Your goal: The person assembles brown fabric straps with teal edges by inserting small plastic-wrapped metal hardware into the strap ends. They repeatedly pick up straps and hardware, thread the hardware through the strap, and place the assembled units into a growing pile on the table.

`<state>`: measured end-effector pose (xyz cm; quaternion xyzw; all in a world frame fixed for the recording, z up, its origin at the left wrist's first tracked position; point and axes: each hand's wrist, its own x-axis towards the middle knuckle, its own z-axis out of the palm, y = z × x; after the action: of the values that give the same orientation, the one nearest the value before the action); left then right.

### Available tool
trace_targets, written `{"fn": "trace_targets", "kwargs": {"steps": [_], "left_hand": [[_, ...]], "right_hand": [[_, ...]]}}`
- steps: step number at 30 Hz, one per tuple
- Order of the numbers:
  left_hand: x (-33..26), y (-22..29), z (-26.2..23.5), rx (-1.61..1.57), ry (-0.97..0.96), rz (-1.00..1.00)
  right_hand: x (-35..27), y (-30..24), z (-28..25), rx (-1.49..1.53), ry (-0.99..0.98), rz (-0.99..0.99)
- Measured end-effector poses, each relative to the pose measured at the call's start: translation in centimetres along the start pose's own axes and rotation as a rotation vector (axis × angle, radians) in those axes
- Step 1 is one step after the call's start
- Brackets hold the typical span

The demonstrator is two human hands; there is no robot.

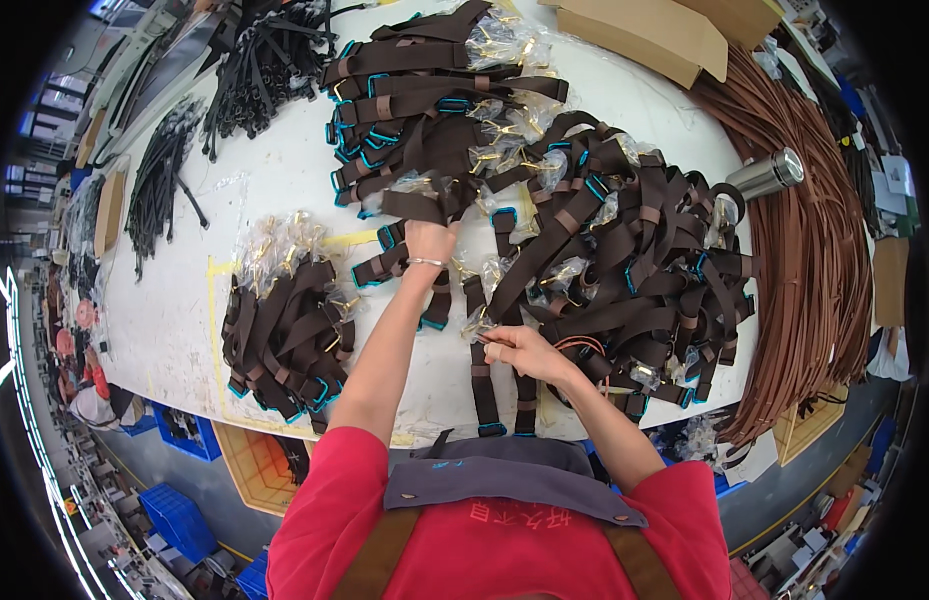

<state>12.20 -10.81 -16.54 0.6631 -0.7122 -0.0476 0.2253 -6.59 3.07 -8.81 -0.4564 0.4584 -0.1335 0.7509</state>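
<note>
My left hand is closed round a folded dark brown strap at the front of the upper heap of straps. Nearer to me, my right hand has its fingertips pinched at the end of another brown strap, beside a clear plastic wrapping. That strap hangs toward the table's front edge and ends in a blue-edged buckle. Small gold-coloured metal parts show through the plastic wraps. A thin orange loop lies by my right wrist; what it belongs to is unclear.
A large tangle of brown straps covers the right of the white table. A smaller pile lies at left. Beyond are black straps, a cardboard box, a steel flask and long reddish-brown strips.
</note>
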Motion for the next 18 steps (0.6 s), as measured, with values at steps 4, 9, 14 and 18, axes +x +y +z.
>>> {"fn": "trace_targets", "kwargs": {"steps": [4, 9, 14, 18], "left_hand": [[0.0, 0.1, 2.6, 0.183, -0.146, -0.143], [-2.0, -1.0, -6.7, -0.942, -0.427, -0.703], [-5.0, -1.1, -14.3, -1.52, -0.76, -0.789], [-6.2, -1.9, -15.8, -1.766, -0.571, -0.714]], "right_hand": [[-1.0, -1.0, -0.3, 0.097, 0.051, -0.068], [-0.5, -4.7, -3.2, 0.402, 0.265, -0.3], [7.1, -8.2, -5.2, 0.276, 0.313, -0.364], [8.2, -5.3, -3.9, 0.191, -0.19, -0.046]]}}
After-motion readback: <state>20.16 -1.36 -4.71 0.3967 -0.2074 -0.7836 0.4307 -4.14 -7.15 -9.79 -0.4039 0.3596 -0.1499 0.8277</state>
